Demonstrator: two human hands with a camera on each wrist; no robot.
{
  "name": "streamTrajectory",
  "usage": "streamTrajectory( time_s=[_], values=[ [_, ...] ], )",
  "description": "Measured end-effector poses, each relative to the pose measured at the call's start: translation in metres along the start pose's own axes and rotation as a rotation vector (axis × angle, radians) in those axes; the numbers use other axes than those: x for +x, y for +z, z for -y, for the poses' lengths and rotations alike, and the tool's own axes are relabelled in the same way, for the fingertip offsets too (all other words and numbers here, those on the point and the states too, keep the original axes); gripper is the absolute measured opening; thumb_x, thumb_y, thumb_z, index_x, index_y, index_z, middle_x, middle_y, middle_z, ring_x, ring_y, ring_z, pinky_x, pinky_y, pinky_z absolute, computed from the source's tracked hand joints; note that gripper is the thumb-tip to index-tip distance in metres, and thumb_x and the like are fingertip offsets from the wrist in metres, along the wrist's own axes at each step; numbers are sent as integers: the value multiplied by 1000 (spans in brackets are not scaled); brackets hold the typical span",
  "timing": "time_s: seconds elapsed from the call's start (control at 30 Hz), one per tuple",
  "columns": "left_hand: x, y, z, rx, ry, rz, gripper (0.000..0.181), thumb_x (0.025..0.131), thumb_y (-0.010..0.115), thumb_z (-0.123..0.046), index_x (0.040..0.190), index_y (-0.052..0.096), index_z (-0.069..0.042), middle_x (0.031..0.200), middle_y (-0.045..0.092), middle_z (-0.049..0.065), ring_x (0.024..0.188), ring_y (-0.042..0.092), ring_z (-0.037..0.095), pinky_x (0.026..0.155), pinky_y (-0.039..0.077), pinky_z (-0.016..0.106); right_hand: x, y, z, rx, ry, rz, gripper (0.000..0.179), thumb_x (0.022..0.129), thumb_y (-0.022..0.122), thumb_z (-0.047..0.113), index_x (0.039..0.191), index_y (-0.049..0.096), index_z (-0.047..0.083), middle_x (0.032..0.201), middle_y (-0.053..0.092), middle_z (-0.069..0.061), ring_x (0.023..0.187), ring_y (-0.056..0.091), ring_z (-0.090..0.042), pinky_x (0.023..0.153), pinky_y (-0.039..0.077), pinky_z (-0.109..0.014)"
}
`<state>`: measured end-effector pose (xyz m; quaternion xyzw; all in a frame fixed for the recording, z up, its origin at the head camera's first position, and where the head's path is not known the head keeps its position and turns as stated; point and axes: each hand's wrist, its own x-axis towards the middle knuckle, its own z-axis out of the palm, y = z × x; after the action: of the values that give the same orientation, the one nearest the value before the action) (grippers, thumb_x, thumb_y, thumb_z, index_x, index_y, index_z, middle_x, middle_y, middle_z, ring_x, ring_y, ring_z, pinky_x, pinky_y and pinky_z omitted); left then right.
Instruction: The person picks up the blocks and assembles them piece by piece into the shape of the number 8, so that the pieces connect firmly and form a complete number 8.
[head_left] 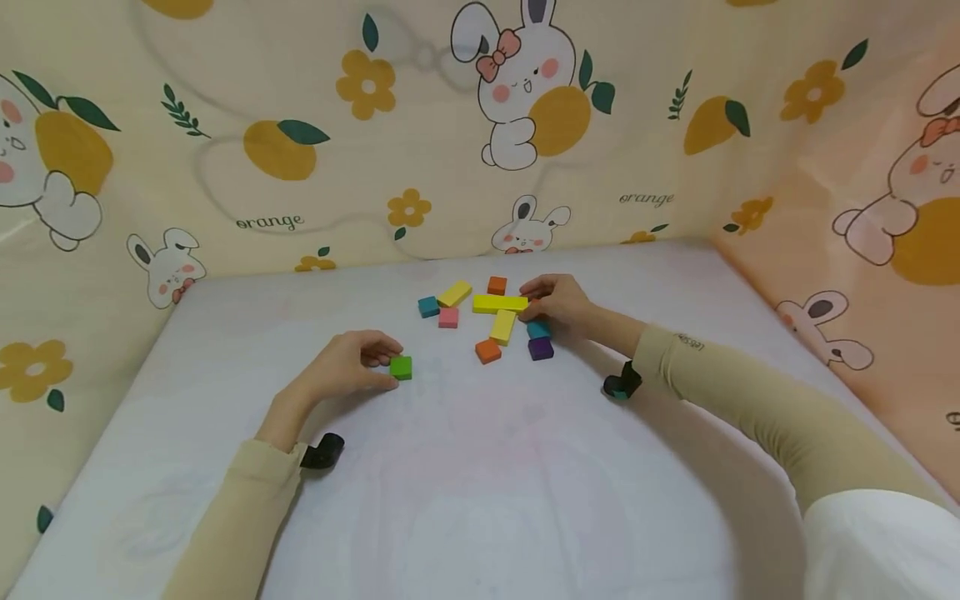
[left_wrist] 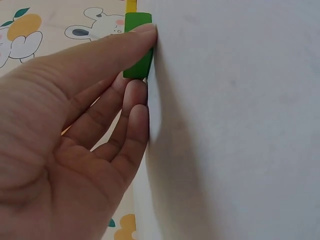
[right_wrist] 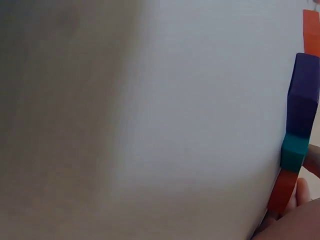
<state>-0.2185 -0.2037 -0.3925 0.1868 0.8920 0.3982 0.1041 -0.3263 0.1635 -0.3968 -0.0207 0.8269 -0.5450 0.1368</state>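
Broadly, a matte white bench (head_left: 465,492) fills the lower frame, backed by a smooth cream cloth (head_left: 427,158) printed with rabbits and oranges. Small solid-coloured, flat-faced blocks cluster at upper centre: a blue block (head_left: 428,307), a pink block (head_left: 448,317) and a slanted yellow block (head_left: 453,294) on the cluster's left; a long yellow bar (head_left: 498,304) in the middle; a teal block (head_left: 538,329) touching a purple block (head_left: 540,348) on its right. The right hand (head_left: 558,304) partly hides an orange block (right_wrist: 282,190) near the bar's right end; its grip is narrow, though whether it pinches anything is unclear. Left of centre, the left hand (head_left: 345,367) holds a squarish green block (head_left: 401,367) between thumb and fingers at the bench surface.
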Motion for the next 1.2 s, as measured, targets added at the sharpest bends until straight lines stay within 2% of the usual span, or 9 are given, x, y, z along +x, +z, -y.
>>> streamTrajectory(
  time_s=[0.13, 0.3, 0.6, 0.97, 1.2],
  values=[
    [0, 0, 2, 17, -10, 4, 47, 77, 86, -14, 119, 66, -6, 111, 66, 2, 99, 60, 20, 90, 50, 37, 1, 1, -1, 23, -2, -8, 47, 77, 81, 0, 121, 64, 2, 113, 61, -12, 98, 51, -26, 83, 48, -27],
    [0, 0, 0, 23, -32, 18, 47, 77, 86, -15, 119, 66, -6, 110, 66, 1, 99, 60, 20, 91, 49, 37, 3, 0, -1, 22, -18, 2, 49, 76, 83, 1, 121, 64, 1, 114, 63, -11, 100, 53, -25, 88, 47, -29],
    [-2, -2, -1, 35, -30, 29, 48, 76, 87, -18, 119, 67, -8, 110, 66, 1, 99, 60, 20, 92, 49, 38, -1, -5, -1, 36, -26, -15, 46, 76, 85, 3, 118, 67, 4, 112, 66, -11, 100, 57, -26, 90, 49, -29],
    [0, -1, -2, 23, -6, 16, 45, 77, 87, -18, 117, 68, -9, 109, 67, 0, 97, 61, 19, 90, 50, 38, -11, -17, 1, 54, -37, -94, 49, 75, 85, 5, 120, 66, 5, 117, 67, -11, 107, 59, -24, 101, 43, -34],
    [-2, -2, -1, 23, -5, 10, 45, 77, 87, -17, 117, 69, -7, 109, 68, 0, 97, 61, 18, 90, 50, 37, -16, -22, 7, 125, -81, -89, 51, 75, 85, 1, 122, 64, -1, 117, 67, -14, 103, 63, -24, 93, 49, -30]
  ],
)
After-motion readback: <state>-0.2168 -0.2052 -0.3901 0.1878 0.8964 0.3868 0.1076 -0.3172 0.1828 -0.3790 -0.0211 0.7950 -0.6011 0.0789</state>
